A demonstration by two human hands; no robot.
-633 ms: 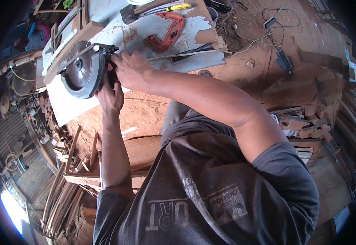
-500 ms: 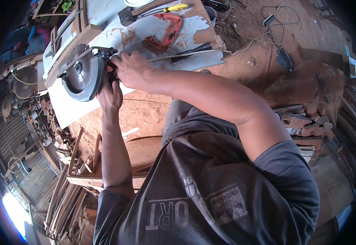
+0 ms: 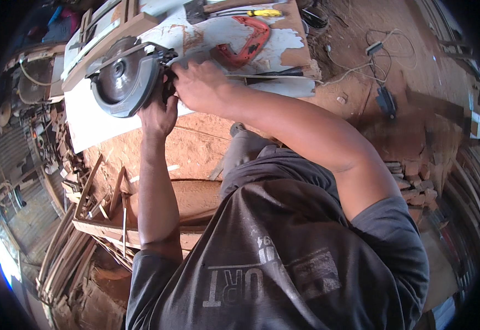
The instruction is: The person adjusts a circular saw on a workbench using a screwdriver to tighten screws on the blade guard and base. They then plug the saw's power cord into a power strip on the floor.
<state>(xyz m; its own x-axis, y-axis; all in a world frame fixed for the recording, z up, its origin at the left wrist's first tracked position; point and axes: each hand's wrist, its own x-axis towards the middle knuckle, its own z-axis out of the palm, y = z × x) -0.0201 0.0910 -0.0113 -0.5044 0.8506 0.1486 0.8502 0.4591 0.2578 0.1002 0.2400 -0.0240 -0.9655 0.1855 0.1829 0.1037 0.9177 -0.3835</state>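
Note:
A circular saw, with a grey guard and a round toothed blade, is tilted on its side over the near left part of the white-topped bench. My left hand wraps around its handle from below, the thumb showing on the right side. From the right, my right hand has its fingers bent onto the dark rear part of the saw. Its fingertips are partly hidden, so the exact part they grip is unclear. Behind the blade lies a wooden strip on the bench.
On the bench lie a red C-shaped plastic piece, a yellow-handled screwdriver, a hammer-like tool and a dark slender tool. Cords and a black adapter lie on the earthen floor. Scrap timber is piled at the lower left.
The whole view has shifted, so the bench and its tools sit higher and mostly farther right. Both hands stay on the saw, and its tilt looks much the same.

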